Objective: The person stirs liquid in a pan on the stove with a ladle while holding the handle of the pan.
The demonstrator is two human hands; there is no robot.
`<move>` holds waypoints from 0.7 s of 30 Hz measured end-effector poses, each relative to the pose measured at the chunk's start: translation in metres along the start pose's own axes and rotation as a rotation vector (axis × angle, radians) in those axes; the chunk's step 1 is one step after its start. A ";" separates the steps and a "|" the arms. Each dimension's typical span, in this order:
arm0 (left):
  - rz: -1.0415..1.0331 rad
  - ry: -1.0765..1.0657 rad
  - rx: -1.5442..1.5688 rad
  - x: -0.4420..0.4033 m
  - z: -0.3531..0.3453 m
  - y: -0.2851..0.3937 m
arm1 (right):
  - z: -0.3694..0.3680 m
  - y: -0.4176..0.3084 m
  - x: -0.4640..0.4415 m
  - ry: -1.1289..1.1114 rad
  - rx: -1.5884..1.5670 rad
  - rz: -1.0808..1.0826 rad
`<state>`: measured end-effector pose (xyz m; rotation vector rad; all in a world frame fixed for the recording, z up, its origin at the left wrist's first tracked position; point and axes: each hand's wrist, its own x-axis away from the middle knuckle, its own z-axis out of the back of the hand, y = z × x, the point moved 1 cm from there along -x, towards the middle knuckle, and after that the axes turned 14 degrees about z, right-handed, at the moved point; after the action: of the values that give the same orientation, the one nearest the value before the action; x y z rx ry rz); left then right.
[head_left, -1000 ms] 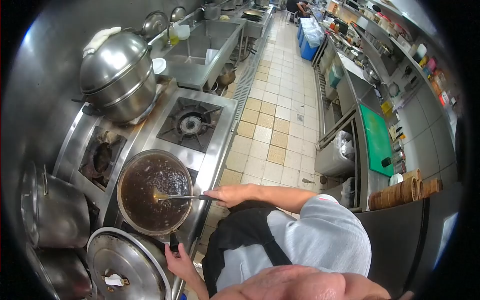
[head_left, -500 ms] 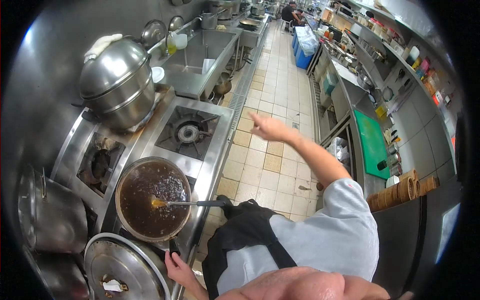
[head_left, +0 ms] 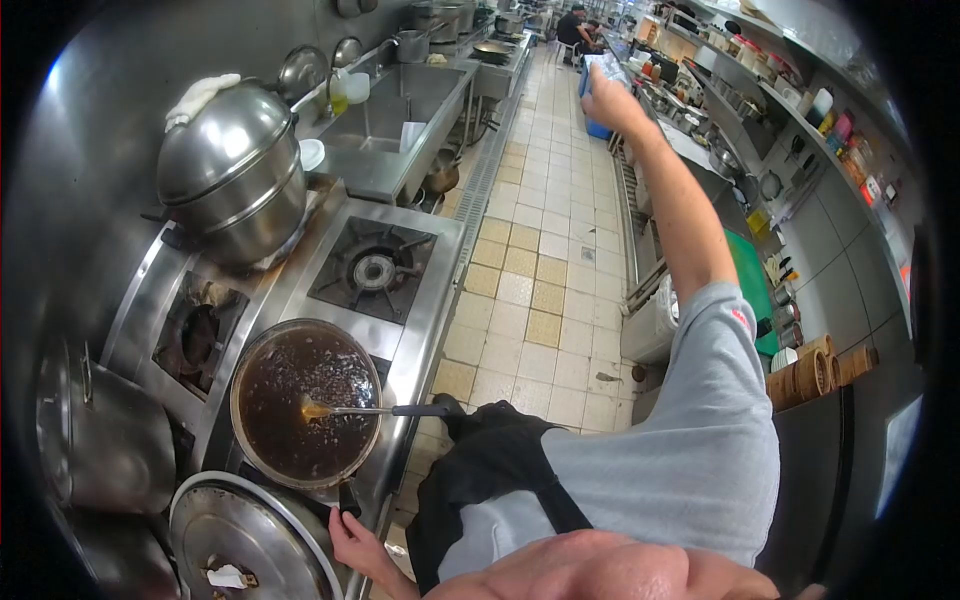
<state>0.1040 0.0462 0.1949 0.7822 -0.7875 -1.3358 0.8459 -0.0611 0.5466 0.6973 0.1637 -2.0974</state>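
Dark brown liquid with bubbles on it fills a wide round pan (head_left: 236, 420) on the stove. Resting in it is a ladle (head_left: 420, 410), its bowl in the liquid and its black grip over the rim. At the pan's near side, my left hand (head_left: 360, 548) is closed at the end of the black pan handle (head_left: 348, 497). My right hand (head_left: 615, 105) is stretched far forward over the aisle, index finger extended and the other fingers curled, holding nothing. In the view it overlaps a blue bin (head_left: 598, 130) standing farther off.
A large domed steel pot (head_left: 235, 165) stands behind the pan, beside a bare burner (head_left: 374, 270). A lidded pot (head_left: 235, 530) is close to my left hand. Beyond the stove lies a sink (head_left: 385, 125). A green cutting board (head_left: 748, 270) and bamboo steamers (head_left: 805, 372) line the right counter. A seated person (head_left: 572, 28) is far down the aisle.
My right arm has swung forward and up, from above the near floor tiles to farther down the aisle. My left hand, the pan and the ladle have stayed in place.
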 end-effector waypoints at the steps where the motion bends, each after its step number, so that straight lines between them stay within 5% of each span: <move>1: -0.002 -0.001 -0.002 -0.001 0.000 0.000 | 0.005 0.011 -0.012 0.006 0.027 -0.002; 5: 0.025 -0.015 -0.034 -0.001 0.001 0.003 | 0.016 0.035 -0.045 0.231 0.043 0.116; 12: -0.001 0.030 -0.032 0.004 0.000 0.021 | 0.015 0.032 -0.070 0.180 -0.008 0.188; 15: 0.093 -0.005 0.042 0.005 -0.005 0.022 | -0.017 -0.002 -0.047 0.082 -0.026 0.226; 21: 0.112 -0.070 -0.036 0.001 -0.006 0.030 | -0.133 -0.122 0.078 -0.642 -0.170 0.426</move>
<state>0.1248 0.0475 0.2173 0.6567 -0.8479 -1.2788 0.7698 0.0037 0.3773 -0.0643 -0.1532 -1.7659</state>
